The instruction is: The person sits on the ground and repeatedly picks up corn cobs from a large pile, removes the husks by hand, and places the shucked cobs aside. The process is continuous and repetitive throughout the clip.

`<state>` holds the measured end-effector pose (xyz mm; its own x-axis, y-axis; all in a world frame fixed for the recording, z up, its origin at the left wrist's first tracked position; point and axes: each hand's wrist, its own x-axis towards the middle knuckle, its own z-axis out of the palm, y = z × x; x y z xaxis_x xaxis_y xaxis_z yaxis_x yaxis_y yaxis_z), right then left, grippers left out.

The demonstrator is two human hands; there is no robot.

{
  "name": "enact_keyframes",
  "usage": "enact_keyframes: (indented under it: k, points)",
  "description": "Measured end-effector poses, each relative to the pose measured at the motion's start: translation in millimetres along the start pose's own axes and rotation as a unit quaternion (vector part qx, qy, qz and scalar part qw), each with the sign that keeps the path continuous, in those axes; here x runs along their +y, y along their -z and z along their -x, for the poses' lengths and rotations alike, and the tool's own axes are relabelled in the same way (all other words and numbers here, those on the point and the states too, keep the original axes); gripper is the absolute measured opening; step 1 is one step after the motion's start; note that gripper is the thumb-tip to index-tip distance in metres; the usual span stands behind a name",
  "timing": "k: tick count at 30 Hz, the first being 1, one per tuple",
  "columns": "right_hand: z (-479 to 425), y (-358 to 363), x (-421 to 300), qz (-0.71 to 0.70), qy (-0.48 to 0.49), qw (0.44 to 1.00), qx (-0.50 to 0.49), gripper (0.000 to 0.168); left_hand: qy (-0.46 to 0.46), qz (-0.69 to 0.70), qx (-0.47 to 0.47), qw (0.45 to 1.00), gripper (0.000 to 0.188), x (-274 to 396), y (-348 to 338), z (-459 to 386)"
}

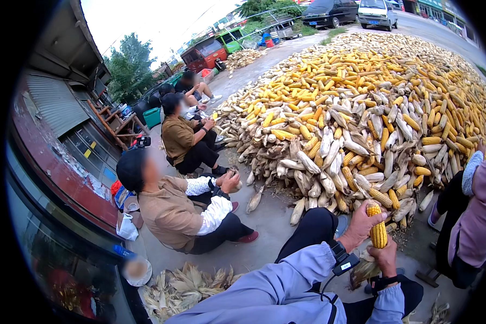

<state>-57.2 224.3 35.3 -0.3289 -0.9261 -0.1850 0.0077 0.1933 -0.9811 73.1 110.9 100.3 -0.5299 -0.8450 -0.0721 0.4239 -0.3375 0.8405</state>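
Observation:
A yellow ear of corn (377, 229), its kernels bare, stands nearly upright between my two hands above my lap. My left hand (359, 227) grips its upper part from the left, the thumb across the kernels. Around the lower end closes my right hand (385, 257), where pulled-down dry husk leaves (362, 270) hang beneath. Just beyond my knees rises a large heap of corn (348, 133); bare yellow ears mix there with ears still in pale husks. One unhusked ear (297, 211) lies at its near edge, beside my knee.
On my left a seated person in a brown vest (170, 206) handles an ear; more people sit beyond. A person in a pink top (474, 218) is close on my right. Loose husks (186, 289) lie at lower left, near a white bucket (139, 273). Vehicles (330, 12) stand far behind.

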Motion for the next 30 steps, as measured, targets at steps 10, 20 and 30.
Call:
enact_keyframes:
  k: [10, 20, 30]
  points:
    - [-24.6, 12.9, 1.4, -0.126, -0.017, 0.990, 0.064, 0.037, -0.067, -0.411, -0.082, 0.905, 0.036, -91.4, 42.8, 29.7]
    - [-19.4, 15.3, 4.9, -0.299, -0.088, 0.950, 0.009, 0.036, -0.007, -0.363, -0.056, 0.930, 0.019, -93.9, 50.7, 35.4]
    - [-14.8, 19.7, 12.5, -0.406, -0.068, 0.911, 0.011, 0.028, -0.040, -0.396, -0.081, 0.914, 0.016, -96.6, 25.9, 54.3]
